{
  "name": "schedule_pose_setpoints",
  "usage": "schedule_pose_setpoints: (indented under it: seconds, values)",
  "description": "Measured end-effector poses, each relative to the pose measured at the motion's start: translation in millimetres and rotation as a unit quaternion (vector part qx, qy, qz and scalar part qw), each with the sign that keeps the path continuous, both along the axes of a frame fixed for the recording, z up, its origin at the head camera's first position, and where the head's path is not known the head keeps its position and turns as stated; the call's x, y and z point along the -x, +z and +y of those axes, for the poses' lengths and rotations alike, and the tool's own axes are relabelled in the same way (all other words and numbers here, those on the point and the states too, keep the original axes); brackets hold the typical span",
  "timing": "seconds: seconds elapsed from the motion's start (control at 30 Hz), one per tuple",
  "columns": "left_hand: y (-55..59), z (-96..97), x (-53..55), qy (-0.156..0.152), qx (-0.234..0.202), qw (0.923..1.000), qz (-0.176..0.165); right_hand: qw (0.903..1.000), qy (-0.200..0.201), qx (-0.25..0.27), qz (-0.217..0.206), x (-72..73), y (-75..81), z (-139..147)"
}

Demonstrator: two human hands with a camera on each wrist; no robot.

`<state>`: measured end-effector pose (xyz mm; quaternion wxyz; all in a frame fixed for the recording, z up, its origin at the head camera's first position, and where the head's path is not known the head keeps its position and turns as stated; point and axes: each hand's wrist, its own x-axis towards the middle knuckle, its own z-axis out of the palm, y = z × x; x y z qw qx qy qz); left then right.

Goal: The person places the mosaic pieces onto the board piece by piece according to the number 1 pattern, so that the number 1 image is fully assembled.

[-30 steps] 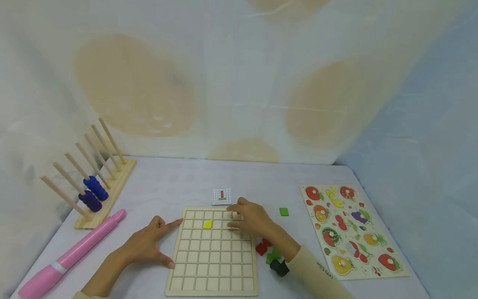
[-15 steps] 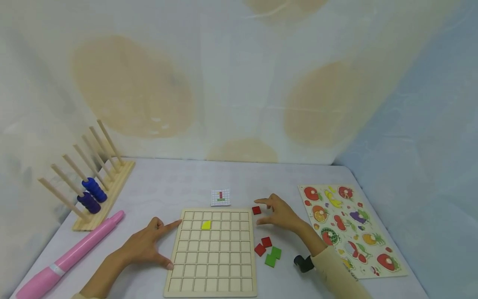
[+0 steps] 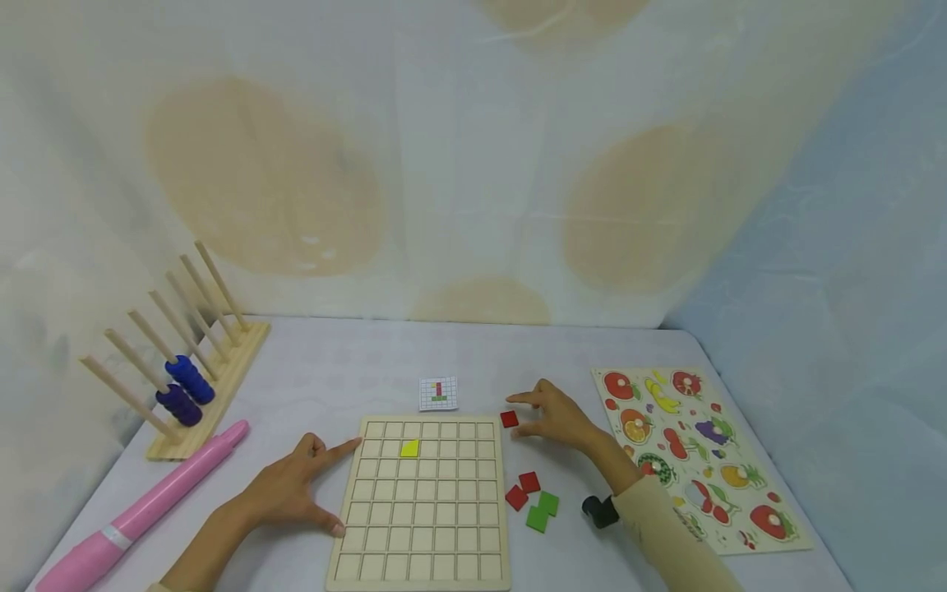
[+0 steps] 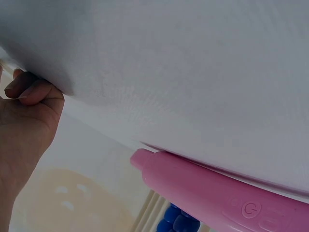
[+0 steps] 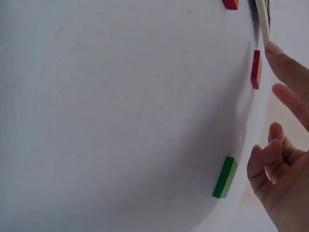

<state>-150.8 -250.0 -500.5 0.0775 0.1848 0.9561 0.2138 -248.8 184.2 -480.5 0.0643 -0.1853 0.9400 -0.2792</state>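
A wooden grid board point(image 3: 429, 585) lies in front of me, with a yellow tile with one slanted corner point(image 3: 409, 448) in a cell of its second row. My left hand point(image 3: 292, 485) rests against the board's left edge, thumb and index finger spread wide along it. Just right of the far right corner, my right hand point(image 3: 555, 418) is over the table, its thumb and index finger apart on either side of a red tile point(image 3: 509, 419). Under that hand, a green tile point(image 5: 225, 178) shows in the right wrist view but is hidden in the head view.
Red tiles point(image 3: 516, 497) and green tiles point(image 3: 537, 518) lie right of the board. Behind it is a small pattern card point(image 3: 439, 394). A fruit puzzle point(image 3: 706, 460) lies at right. A pegged bead rack point(image 3: 240, 353) and a pink wand-like device point(image 3: 170, 489) are at left.
My right hand has moved right, off the board's far corner, to the red tile beside it, and its thumb has come closer to that tile. The left hand has stayed put.
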Motion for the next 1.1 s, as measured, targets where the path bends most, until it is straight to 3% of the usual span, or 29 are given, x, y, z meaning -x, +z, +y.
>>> schedule_pose_setpoints:
  seconds: [0.23, 0.63, 1.1]
  values:
    - [-2.0, -0.6, 0.9, 0.004, -0.001, 1.0, -0.008, 0.9986, 0.01, -0.031, 0.041, -6.1, -3.5, -3]
    - [-2.2, -1.0, 0.5, 0.001, 0.001, 1.0, -0.001, 0.9961, 0.005, -0.013, 0.087, -16.8, -14.0, -4]
    - [-0.9, -0.5, 1.0, 0.002, 0.001, 1.0, -0.003, 0.9939, 0.02, 0.084, 0.069, -26.0, -1.8, -17]
